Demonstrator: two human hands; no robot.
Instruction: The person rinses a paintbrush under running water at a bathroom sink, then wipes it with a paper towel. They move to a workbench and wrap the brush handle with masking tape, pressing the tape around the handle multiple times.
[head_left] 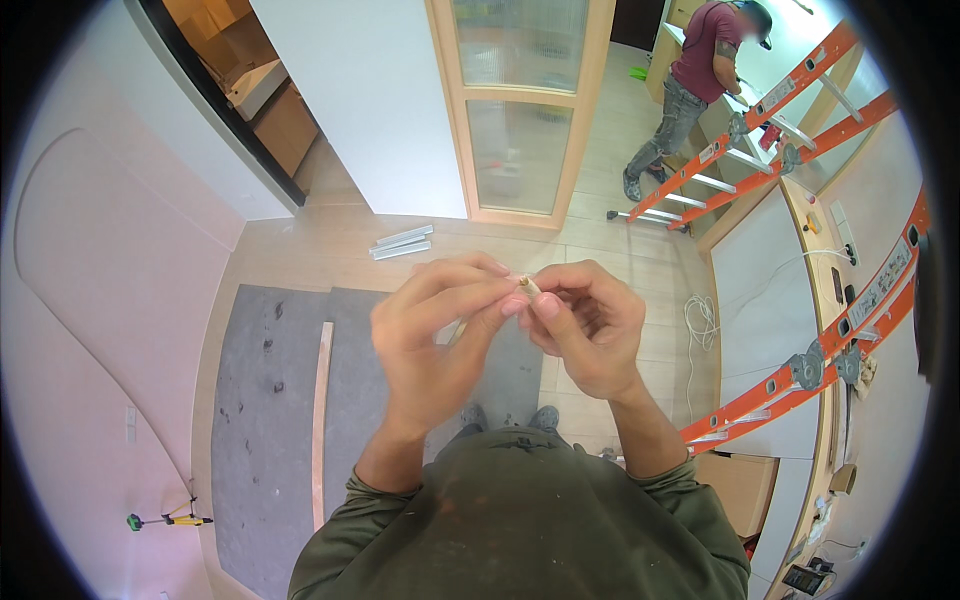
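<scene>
Left hand and right hand, grip of both pinching one small pale piece, one wooden strip, one co-worker

The small pale piece looked matt, its material unclear over my remote feed. The olive shirt was dull cloth. I saw ribbed glass in smooth wooden framing, shiny metal channels, a matt, scuffed floor sheet, and metal rungs between plastic-looking ladder rails.
</scene>
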